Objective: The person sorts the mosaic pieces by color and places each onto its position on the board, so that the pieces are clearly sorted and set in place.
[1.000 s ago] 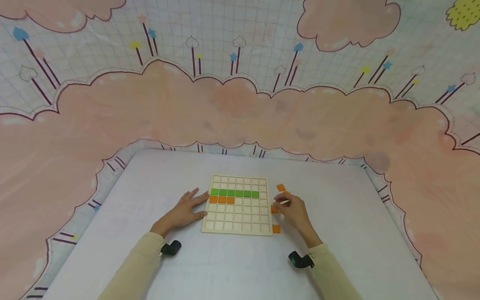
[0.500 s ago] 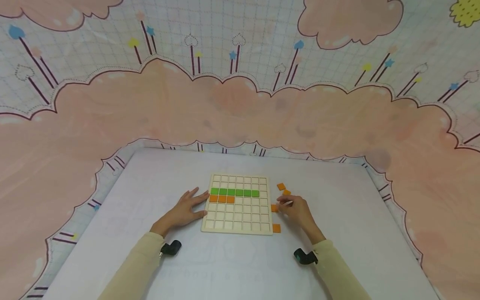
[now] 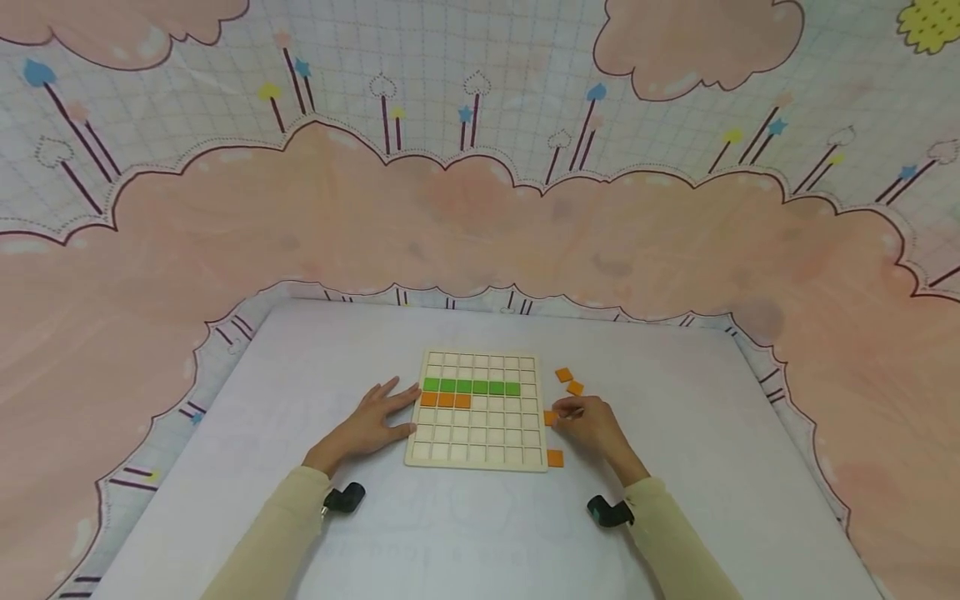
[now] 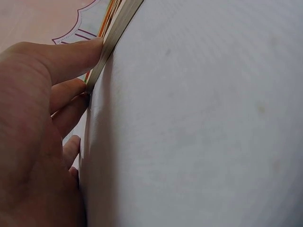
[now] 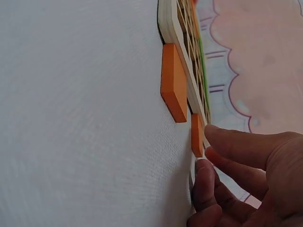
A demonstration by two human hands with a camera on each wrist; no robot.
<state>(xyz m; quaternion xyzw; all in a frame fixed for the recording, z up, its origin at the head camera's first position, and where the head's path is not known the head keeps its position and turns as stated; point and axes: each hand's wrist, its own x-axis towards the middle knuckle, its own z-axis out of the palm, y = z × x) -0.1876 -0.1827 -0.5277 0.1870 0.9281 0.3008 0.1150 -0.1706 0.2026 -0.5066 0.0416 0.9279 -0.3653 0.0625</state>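
One board [image 3: 471, 435]: six green tiles [image 3: 481, 387], three orange tiles [image 3: 446, 401]; four loose orange tiles [image 3: 555, 458] right. Left hand [image 3: 367, 423] spread against left edge; right hand [image 3: 595, 427] at one, grip unclear. Wide table [image 3: 465, 542] around.

The board [image 3: 477, 434] is cream (square-gridded), the tiles [image 3: 481, 387] green or orange.

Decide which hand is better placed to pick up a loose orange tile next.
Likely the right hand: it is at one loose tile, with other tiles nearby; the left hand is across the board, touching its opposite edge.
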